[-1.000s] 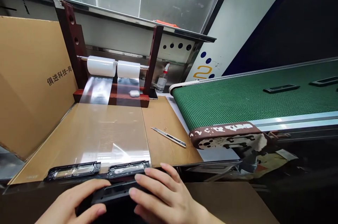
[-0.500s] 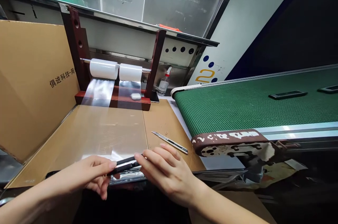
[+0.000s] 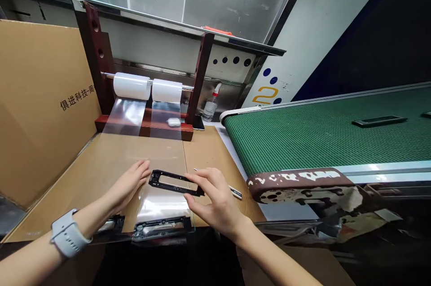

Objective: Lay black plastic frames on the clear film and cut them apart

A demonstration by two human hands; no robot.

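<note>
A long green belt conveyor (image 3: 303, 142) with a metal side rail runs along the right of the bench, and a black frame (image 3: 379, 121) lies on its woven belt. To the left stands a tall cardboard panel (image 3: 43, 111) printed with black Chinese characters. Flattened cardboard sheets (image 3: 218, 156) cover the bench, and a dark red wooden stand (image 3: 148, 126) rises at their far edge. Across the stand, a steel rod carries two white rolls of transparent film (image 3: 131, 86), and a wide sheet of clear film (image 3: 161, 207) runs from them down over the cardboard.

The person's left hand (image 3: 129, 182) lies flat on the film, its fingers slightly apart and touching nothing else, just beside the near end of a black plastic frame (image 3: 175, 182). A pale smartwatch (image 3: 69, 233) circles that wrist. The right hand (image 3: 212, 196) holds the frame's other end, fingers together across the top and thumb at the lower edge. The frame sits over the film between both hands, though I can't tell whether it touches the sheet. Two more black frames lie at the film's near edge, one (image 3: 161, 227) in full view and one (image 3: 112, 223) partly behind the left forearm. A utility knife (image 3: 235, 192) pokes out from beneath the right hand.
</note>
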